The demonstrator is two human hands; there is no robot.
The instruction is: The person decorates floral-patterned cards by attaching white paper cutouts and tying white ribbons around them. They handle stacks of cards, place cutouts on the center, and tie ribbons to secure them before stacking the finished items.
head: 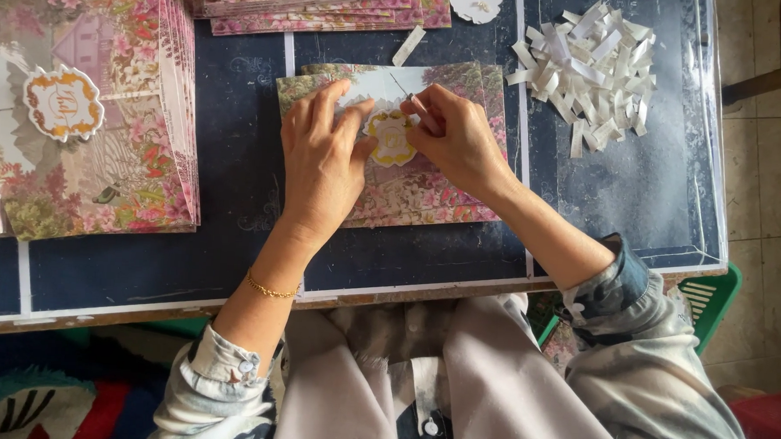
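A floral printed card (427, 190) lies on the dark table (230, 265) in front of me. A small white-and-gold scalloped sticker (391, 140) sits on the card's middle. My left hand (323, 159) rests flat on the card, its thumb against the sticker's left edge. My right hand (456, 135) pinches at the sticker's upper right corner, where a thin white strip shows between the fingertips. A gold bracelet (271, 290) circles my left wrist.
A stack of finished floral cards (104, 145) with a gold-edged sticker (62, 102) stands at the left. More cards (330, 6) lie at the back. A heap of white paper strips (590, 66) is at the right. A green plastic stool (712, 299) shows beyond the table's edge.
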